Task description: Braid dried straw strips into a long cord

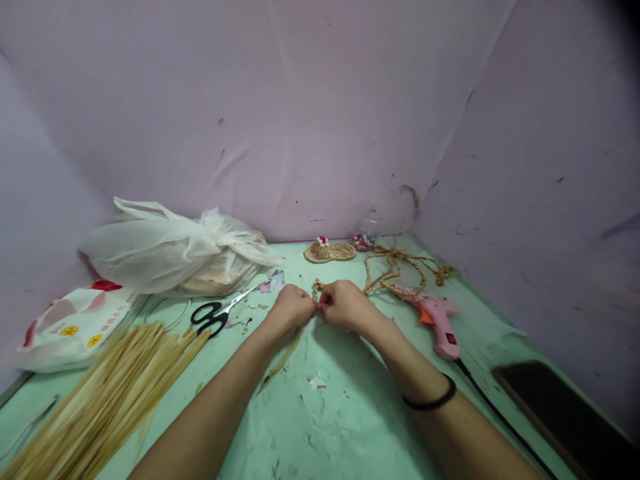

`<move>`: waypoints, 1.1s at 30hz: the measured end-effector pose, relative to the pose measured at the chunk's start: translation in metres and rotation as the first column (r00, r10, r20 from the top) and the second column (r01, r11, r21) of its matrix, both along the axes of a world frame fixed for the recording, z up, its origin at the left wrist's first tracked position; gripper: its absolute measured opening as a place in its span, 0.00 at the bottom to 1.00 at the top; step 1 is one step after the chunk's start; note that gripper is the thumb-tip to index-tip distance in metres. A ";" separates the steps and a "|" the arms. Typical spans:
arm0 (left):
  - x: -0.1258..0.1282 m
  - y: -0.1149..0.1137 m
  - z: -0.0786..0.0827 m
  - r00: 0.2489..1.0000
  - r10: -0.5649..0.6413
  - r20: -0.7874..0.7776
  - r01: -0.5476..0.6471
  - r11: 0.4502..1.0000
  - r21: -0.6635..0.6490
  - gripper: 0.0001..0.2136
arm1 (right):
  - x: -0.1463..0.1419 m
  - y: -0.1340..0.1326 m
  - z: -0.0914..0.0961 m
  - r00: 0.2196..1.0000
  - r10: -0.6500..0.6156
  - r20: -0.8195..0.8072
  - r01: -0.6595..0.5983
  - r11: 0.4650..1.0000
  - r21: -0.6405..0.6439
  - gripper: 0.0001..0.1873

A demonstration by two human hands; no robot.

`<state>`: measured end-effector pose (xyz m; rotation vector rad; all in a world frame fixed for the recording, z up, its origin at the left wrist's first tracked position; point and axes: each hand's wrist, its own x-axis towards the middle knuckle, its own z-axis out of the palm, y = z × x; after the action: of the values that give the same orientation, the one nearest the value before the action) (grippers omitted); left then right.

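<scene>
Loose strands point(284, 361) trail toward the lower left from the straw braid point(317, 287) at frame centre, whose short end points up. Your left hand point(291, 308) and right hand point(346, 305), curled and angled inward, pinch it between them. Beyond lies a woven sole point(341, 252) (beads point(323, 241) on top).

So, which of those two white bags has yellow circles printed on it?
The smaller white bag at the far left: it shows yellow circles and red print. The larger white bag behind it shows none.
</scene>
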<state>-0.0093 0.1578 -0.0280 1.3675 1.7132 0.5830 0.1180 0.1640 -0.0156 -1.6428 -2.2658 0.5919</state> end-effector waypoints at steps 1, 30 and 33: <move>0.001 -0.001 0.001 1.000 0.005 0.017 -0.005 1.000 -0.002 0.05 | -0.001 -0.002 0.004 0.998 -0.044 0.038 0.043 0.999 0.005 0.06; -0.019 0.003 0.011 0.920 -0.087 0.381 0.181 0.959 -0.219 0.03 | -0.015 -0.002 0.000 0.807 -0.410 -0.426 0.114 0.814 -0.569 0.06; -0.018 -0.001 0.019 0.978 -0.136 0.155 0.164 0.969 -0.185 0.05 | -0.010 0.003 -0.010 0.808 -0.416 -0.418 0.122 0.812 -0.571 0.06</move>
<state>-0.0276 0.1570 -0.0089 1.2710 1.4961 0.4033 0.1075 0.1669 -0.0254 -1.7050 -1.4888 1.4733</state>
